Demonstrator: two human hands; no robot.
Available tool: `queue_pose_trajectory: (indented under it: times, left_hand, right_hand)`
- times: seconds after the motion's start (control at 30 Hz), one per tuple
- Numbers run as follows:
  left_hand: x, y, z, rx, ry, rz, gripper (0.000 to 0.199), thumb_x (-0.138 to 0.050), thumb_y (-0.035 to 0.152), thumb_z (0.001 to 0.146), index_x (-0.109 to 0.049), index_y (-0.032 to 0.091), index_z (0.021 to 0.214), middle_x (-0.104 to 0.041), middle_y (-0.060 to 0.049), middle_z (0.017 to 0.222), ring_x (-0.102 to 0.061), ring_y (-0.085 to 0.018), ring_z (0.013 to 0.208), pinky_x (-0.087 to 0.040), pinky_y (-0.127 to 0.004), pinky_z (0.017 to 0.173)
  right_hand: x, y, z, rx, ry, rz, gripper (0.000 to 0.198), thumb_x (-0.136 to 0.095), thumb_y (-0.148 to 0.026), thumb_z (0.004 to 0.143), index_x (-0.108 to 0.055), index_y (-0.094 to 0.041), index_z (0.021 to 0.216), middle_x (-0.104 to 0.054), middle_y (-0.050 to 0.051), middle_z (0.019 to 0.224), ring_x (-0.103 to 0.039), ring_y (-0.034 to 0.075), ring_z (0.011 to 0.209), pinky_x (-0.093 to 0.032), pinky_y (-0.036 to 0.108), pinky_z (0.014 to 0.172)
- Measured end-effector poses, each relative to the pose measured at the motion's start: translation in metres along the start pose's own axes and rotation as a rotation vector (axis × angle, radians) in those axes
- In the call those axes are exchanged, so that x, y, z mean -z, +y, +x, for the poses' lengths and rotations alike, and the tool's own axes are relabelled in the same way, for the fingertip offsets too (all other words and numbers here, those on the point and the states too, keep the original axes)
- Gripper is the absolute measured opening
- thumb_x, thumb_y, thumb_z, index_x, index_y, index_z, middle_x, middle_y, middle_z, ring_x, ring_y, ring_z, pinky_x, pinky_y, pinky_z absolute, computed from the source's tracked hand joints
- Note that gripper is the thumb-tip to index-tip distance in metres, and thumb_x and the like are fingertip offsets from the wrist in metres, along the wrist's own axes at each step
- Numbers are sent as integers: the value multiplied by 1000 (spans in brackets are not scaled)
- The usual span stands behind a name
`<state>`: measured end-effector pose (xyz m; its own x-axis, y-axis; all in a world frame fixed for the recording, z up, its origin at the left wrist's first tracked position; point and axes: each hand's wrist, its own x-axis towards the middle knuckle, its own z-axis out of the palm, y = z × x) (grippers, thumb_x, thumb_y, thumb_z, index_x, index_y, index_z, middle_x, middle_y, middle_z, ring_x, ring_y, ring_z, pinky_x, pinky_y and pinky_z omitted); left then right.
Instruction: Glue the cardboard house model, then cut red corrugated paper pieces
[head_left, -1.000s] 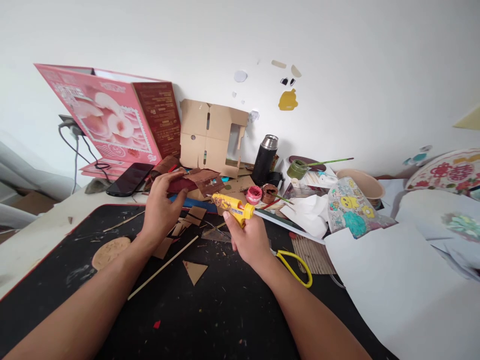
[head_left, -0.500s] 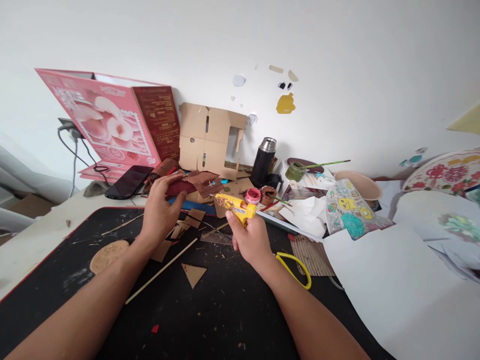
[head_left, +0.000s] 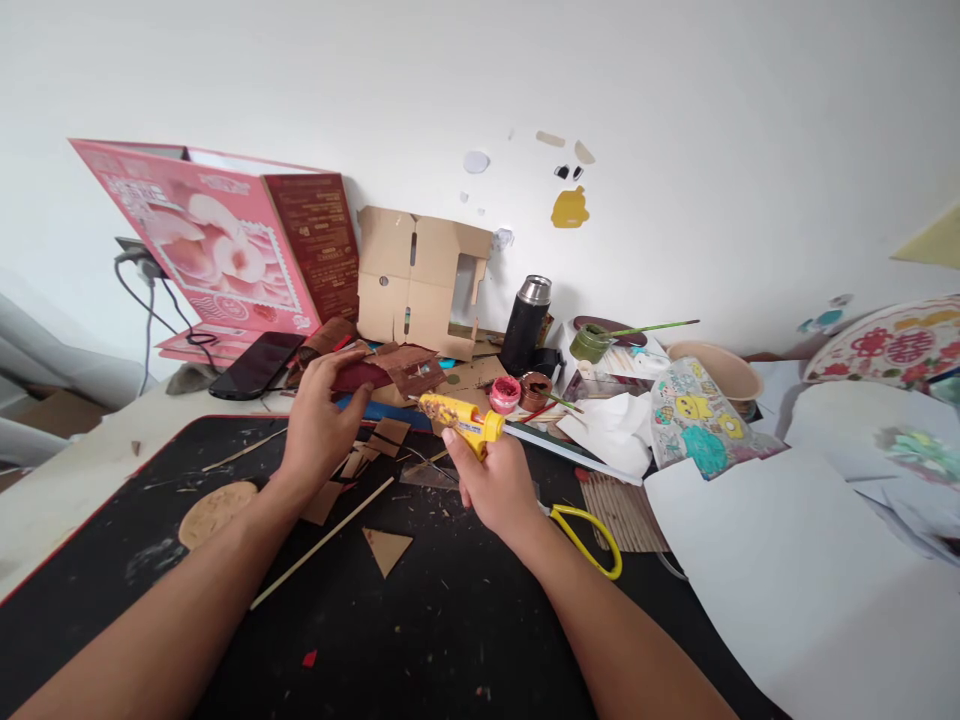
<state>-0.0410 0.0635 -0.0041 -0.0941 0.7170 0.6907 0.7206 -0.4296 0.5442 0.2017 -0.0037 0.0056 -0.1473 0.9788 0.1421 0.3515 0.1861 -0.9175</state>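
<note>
A yellow hot glue gun [head_left: 463, 418] is in my right hand [head_left: 499, 480], its nozzle pointing left. My left hand [head_left: 326, 415] is closed on a reddish-brown painted cardboard piece [head_left: 409, 370], which is raised above the back of the mat. A small pale shiny spot shows on the piece's right part. The glue gun's tip is just below that piece; whether they touch I cannot tell. Small cardboard scraps [head_left: 386, 437] lie beneath my left hand. Yellow-handled scissors [head_left: 589, 540] rest beside my right wrist.
Behind stand a pink box [head_left: 225, 240], a cardboard panel [head_left: 420, 280] and a black flask [head_left: 527, 325]. Paint jars [head_left: 505, 393] sit to the right, near white paper [head_left: 810, 570]. A thin stick [head_left: 322, 545] and a cardboard triangle [head_left: 388, 552] lie on the black mat [head_left: 420, 650].
My right hand with the glue gun has drawn slightly left and down, away from the painted cardboard's surface. A shiny spot now shows there. My left hand has stayed nearly still.
</note>
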Motion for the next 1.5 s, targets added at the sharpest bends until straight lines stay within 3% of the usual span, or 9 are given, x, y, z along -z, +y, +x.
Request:
queue_pose_trajectory:
  times: [0.53, 0.87, 1.2, 1.5]
  left_hand:
    - [1, 4, 1, 61, -5, 2, 36, -65, 24, 93, -70, 25, 129, -74, -12, 135, -66, -32, 134, -51, -52, 119]
    - [2, 1, 1, 68, -6, -9, 37, -66, 26, 93, -70, 24, 130, -73, -12, 135, -66, -33, 133, -53, -52, 117]
    - [2, 1, 1, 73, -14, -23, 37, -67, 26, 93, -70, 24, 130, -73, -13, 136, -66, -34, 133, -54, -53, 115]
    - [2, 0, 2, 37, -9, -11, 35, -67, 26, 94, -70, 24, 129, -74, -12, 134, -67, -33, 132, -53, -52, 117]
  right_hand:
    - [-1, 2, -1, -21, -16, -53, 53, -54, -65, 105, -63, -24, 74, -49, -2, 44, -60, 18, 47, -40, 25, 49]
    - [1, 0, 2, -33, -2, -13, 58, -54, -63, 105, -49, -25, 62, -48, -4, 41, -53, 14, 37, -42, 25, 48]
    - [1, 0, 3, -44, 40, 85, 50, -57, -66, 102, -53, -25, 74, -44, -7, 42, -51, 13, 35, -38, 23, 42]
    - [1, 0, 3, -63, 29, 46, 55, -56, -69, 102, -52, -25, 71, -46, -6, 42, -51, 13, 36, -40, 24, 44]
